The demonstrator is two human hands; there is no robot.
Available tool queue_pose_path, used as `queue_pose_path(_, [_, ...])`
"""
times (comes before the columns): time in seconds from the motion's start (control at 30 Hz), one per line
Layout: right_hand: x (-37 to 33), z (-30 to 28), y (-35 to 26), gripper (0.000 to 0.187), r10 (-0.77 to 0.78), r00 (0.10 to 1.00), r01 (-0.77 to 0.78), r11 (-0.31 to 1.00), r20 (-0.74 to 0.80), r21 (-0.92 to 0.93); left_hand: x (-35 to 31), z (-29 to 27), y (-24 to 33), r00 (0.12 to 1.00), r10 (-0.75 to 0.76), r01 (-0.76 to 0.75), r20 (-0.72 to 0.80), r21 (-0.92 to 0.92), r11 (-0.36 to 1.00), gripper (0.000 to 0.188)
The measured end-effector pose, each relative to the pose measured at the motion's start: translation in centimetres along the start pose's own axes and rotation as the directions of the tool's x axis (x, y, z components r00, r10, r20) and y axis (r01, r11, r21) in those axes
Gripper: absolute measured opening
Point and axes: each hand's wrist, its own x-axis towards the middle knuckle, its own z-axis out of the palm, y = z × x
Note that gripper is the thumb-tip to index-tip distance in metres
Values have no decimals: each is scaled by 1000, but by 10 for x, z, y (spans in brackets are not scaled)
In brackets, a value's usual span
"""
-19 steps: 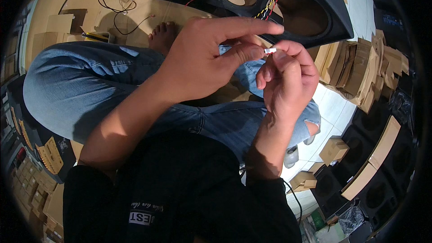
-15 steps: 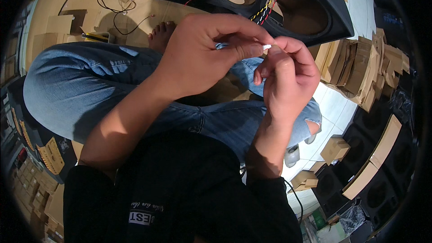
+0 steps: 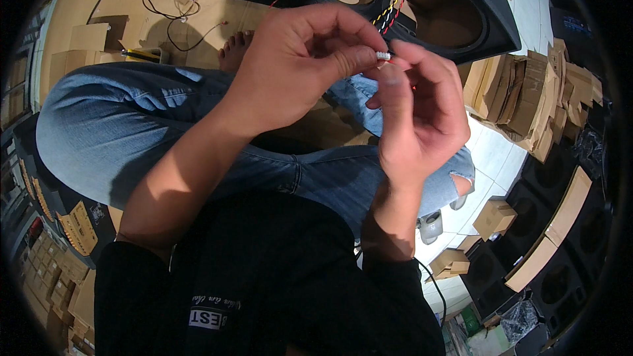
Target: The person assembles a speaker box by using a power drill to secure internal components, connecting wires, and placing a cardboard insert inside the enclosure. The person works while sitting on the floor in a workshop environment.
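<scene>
My left hand (image 3: pixel 283 72) pinches a small white plastic connector (image 3: pixel 383 56) between thumb and fingertips. Right up against it is my right hand (image 3: pixel 425 105), its thumb and fingers curled around thin wires. A bit of red wire (image 3: pixel 399 62) shows between the right fingers, by the connector's end; the rest of it is mostly covered. Beyond the hands lies a black speaker cabinet (image 3: pixel 496 20) with round cutouts. A bundle of yellow, white, black and red wires (image 3: pixel 393 12) comes out of its large opening.
Cardboard (image 3: pixel 198 29) covers the floor ahead, with a black cable (image 3: pixel 173 18) on it. Flattened cardboard pieces (image 3: pixel 521 102) are stacked at right. Black speaker boxes (image 3: pixel 554 283) and a small carton (image 3: pixel 494 217) stand farther right. My jeans-clad legs (image 3: pixel 132 125) lie beneath my hands.
The connector has shifted slightly left and up and now shows more of its body. My right thumb and index finger have spread apart a little, uncovering some red wire.
</scene>
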Motion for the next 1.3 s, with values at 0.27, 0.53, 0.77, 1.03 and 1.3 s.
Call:
queue_pose_path(0.27, [0, -4, -9, 10, -2, 997, 7, 997, 74, -72, -5, -3, -2, 1000, -20, 21, 11, -81, 997, 18])
queue_pose_path(0.53, [6, -5, 3, 10, 22, 998, -17, 997, 67, -70, 6, -21, -3, 986, -85, 91, 145, -40, 995, 20])
queue_pose_path(0.77, [15, -2, 5, 8, 5, 994, -4, 1000, 111, -8, 10, -28, -4, 990, -53, 58, 133, -35, 998, 23])
queue_pose_path(1.03, [14, 8, 9, 11, -58, 996, 67, 987, 65, -145, 11, -25, -5, 997, -50, 46, 59, 67, 997, 31])
queue_pose_path(1.3, [7, 24, 11, 13, -236, 969, 247, 931, 71, -268, 12, -36, -9, 989, -56, 50, 140, 44, 998, 34])
